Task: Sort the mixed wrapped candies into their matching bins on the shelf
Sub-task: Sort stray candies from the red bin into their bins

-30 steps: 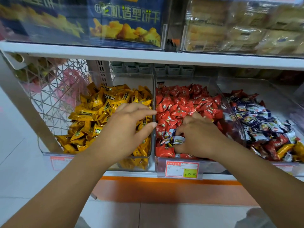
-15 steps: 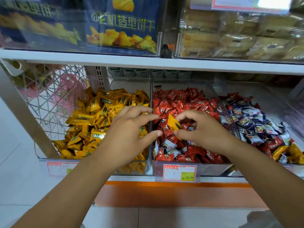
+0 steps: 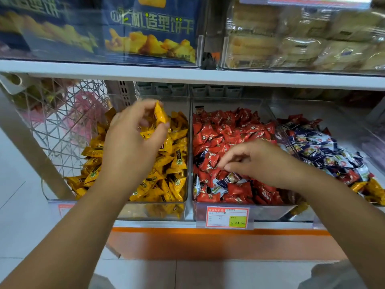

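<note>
The left hand (image 3: 133, 142) and its forearm cover much of the yellow bin (image 3: 154, 211) and most of the left price tag (image 3: 65, 209). The right hand (image 3: 256, 161) curls over the red candies (image 3: 227, 130), and its grip cannot be told. The small print on the middle price tag (image 3: 227, 216) is unreadable. The right bin (image 3: 337, 119) runs off the right edge. The pale packets (image 3: 302, 44) on the upper shelf are blurred and cut off at the top.
</note>
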